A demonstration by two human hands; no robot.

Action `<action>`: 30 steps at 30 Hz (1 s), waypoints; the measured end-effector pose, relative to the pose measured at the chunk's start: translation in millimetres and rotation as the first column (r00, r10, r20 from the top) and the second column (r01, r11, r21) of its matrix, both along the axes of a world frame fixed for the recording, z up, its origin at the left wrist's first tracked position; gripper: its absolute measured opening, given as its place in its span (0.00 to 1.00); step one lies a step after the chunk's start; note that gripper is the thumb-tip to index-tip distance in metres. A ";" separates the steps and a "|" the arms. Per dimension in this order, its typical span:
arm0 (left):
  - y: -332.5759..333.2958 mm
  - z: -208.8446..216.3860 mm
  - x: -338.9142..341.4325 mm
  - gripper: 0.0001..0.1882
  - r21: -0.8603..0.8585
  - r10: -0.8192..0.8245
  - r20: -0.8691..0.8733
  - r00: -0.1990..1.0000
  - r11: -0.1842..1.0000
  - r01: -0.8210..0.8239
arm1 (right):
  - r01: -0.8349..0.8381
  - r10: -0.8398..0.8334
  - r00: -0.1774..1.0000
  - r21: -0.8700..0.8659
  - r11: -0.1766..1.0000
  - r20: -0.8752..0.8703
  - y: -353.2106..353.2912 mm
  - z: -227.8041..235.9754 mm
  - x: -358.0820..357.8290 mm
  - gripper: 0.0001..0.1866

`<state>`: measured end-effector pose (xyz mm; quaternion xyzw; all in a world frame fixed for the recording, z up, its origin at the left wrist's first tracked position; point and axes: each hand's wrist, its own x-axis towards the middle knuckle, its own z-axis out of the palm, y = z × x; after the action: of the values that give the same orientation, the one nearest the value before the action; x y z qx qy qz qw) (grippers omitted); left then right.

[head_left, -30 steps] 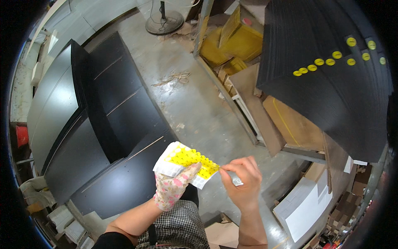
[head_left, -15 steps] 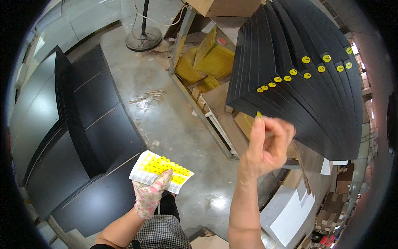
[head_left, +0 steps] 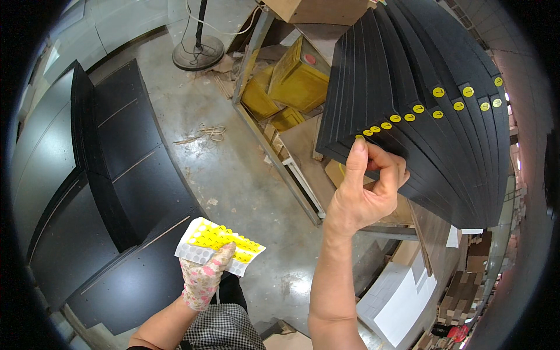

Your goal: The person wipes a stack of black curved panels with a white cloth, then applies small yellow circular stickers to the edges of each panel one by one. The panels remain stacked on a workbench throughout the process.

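Note:
My left hand (head_left: 202,279), in a flowered fabric glove, grips a sheet of round yellow stickers (head_left: 217,236). Bare grey circles show along one side of that sheet. My bare right hand (head_left: 367,186) is closed, its thumb tip at the edge of the leftmost boards in a stack of black panels (head_left: 373,76). A small yellow sticker (head_left: 359,137) peeks out at the thumb tip, against the panel edge. Several round yellow stickers (head_left: 418,109) with a dark mark run along the panel edges to the right.
More black panels (head_left: 134,146) lie stacked at the left. Yellow cans (head_left: 298,73) sit within a metal frame (head_left: 280,157) beyond my right hand. A round stand base (head_left: 198,53) and loose string (head_left: 213,133) are on the floor. White sheets (head_left: 402,303) lie at the lower right.
My right hand has moved slightly left and up, bringing the sticker from free air against the panel edge. The left hand still holds the sticker sheet, shifted slightly in view.

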<state>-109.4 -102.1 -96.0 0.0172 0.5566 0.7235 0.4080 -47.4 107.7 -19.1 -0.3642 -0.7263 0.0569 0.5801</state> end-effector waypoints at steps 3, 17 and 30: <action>2.3 -0.5 1.0 0.22 -0.002 -0.012 -0.013 1.000 1.000 0.012 | -0.020 0.020 1.000 -0.003 1.000 -0.022 0.3 1.9 -1.1 0.06; 13.1 21.2 -4.7 0.19 0.103 -0.070 0.001 0.998 0.992 0.069 | -0.418 0.773 0.599 -0.742 0.524 0.209 -49.2 3.0 49.8 0.05; 25.9 15.9 -7.6 0.21 0.043 0.005 -0.054 0.999 0.999 -0.002 | -0.479 0.669 0.647 -0.488 0.730 0.365 -50.6 -9.5 43.6 0.05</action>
<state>-117.0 -76.1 -80.2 0.0446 0.5520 0.7352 0.3910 -3.8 57.1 -28.6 -0.2076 -0.9102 0.2679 0.2382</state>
